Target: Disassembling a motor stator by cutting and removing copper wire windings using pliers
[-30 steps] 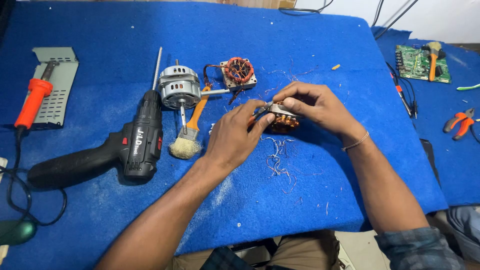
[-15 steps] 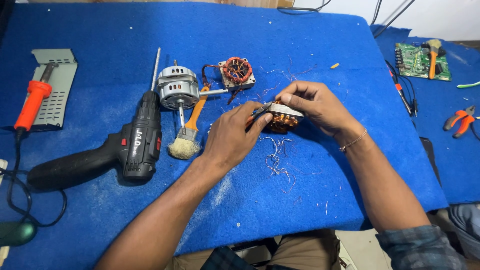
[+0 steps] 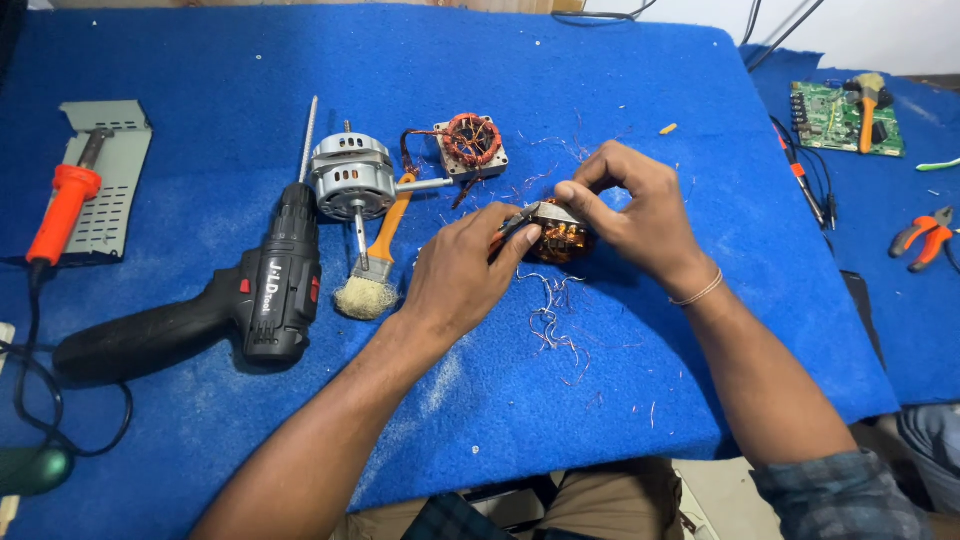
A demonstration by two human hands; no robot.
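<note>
Small copper-wound stator [image 3: 560,240] sits mid tabletop [image 3: 640,90], pinched between both hands, same spot as half a second ago; barely any shift, so the work is ongoing. Left hand [image 3: 465,270] has its grip clamped on a small dark tool at the winding; right hand [image 3: 640,215] has fingers closed on the stator top. Loose wire scraps [image 3: 550,320] lie just below. Brush [image 3: 375,270], motor [image 3: 350,178], drill [image 3: 270,300] sit left, well apart, nothing blocking.

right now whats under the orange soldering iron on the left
A grey perforated metal plate lies under the soldering iron, on the blue cloth. The plate's middle strip beneath the iron is covered.
</note>
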